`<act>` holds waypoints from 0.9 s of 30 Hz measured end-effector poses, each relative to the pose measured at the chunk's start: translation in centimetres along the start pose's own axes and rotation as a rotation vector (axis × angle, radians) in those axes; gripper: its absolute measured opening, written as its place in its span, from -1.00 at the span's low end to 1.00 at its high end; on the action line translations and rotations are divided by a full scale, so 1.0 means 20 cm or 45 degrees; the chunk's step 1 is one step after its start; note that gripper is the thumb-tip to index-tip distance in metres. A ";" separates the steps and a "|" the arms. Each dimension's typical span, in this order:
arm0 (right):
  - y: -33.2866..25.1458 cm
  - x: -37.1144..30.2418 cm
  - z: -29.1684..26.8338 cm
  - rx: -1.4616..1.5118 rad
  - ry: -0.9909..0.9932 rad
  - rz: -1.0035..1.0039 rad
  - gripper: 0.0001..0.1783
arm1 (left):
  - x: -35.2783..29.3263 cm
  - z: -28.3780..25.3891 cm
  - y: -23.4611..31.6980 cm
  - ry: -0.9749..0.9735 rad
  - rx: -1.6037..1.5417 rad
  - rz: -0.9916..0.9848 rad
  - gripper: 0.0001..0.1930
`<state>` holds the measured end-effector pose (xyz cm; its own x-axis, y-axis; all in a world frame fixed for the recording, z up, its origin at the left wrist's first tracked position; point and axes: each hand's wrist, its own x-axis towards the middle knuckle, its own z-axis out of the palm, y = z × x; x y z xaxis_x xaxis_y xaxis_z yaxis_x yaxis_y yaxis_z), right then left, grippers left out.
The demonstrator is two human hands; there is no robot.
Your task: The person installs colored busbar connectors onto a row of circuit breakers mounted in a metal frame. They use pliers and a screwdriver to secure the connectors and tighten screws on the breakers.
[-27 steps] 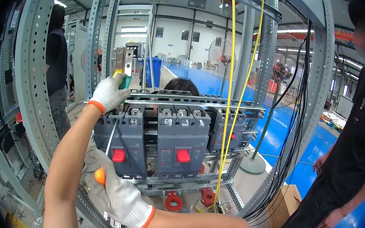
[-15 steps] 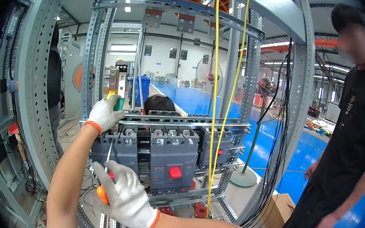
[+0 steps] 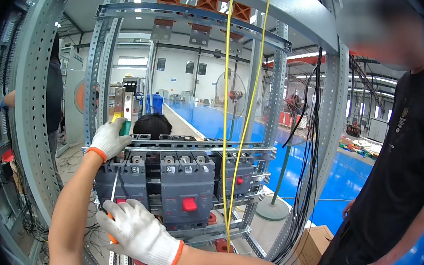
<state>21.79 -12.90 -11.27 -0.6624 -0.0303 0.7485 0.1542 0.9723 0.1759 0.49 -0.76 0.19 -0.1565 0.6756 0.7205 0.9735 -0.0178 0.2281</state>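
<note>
Fastening work at the top of the left breaker [image 3: 122,182]. Left hand [image 3: 109,139], gloved, is clamped on a metal bar [image 3: 122,107] with a green sleeve, holding it upright at the breaker's upper terminals. Right hand [image 3: 138,231] is closed around an orange-handled screwdriver [image 3: 113,200], shaft pointing up the breaker's front. Judgement: next comes seating the tip squarely on a terminal screw. A cardboard box [image 3: 314,246] sits on the floor, contents not visible.
</note>
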 end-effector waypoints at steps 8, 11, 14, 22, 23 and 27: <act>-0.02 0.11 -0.04 -0.261 0.065 -0.141 -0.83 | -0.01 -0.02 0.01 -0.031 -0.067 -0.009 -0.36; -0.02 0.09 0.00 -0.256 0.084 -0.263 -0.85 | 0.00 -0.03 0.02 0.002 -0.037 0.025 -0.35; -0.04 0.07 0.02 -0.294 -0.041 -0.255 -0.68 | 0.00 -0.01 0.00 0.043 0.007 0.041 -0.35; -0.16 0.21 -0.11 -0.228 -0.183 0.183 -0.36 | -0.01 -0.04 0.02 -0.050 -0.057 -0.045 -0.31; -0.17 0.23 -0.16 -0.182 -0.194 0.275 -0.38 | 0.00 -0.03 0.00 -0.033 -0.046 -0.040 -0.30; -0.03 0.17 -0.16 0.207 -0.105 0.379 -0.51 | 0.00 -0.03 0.03 -0.030 -0.055 -0.011 -0.31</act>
<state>21.72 -14.32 -6.74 -0.6639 0.2726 0.6964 0.2354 0.9600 -0.1513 1.07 -1.10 0.73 -0.1604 0.6933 0.7026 0.9639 -0.0431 0.2626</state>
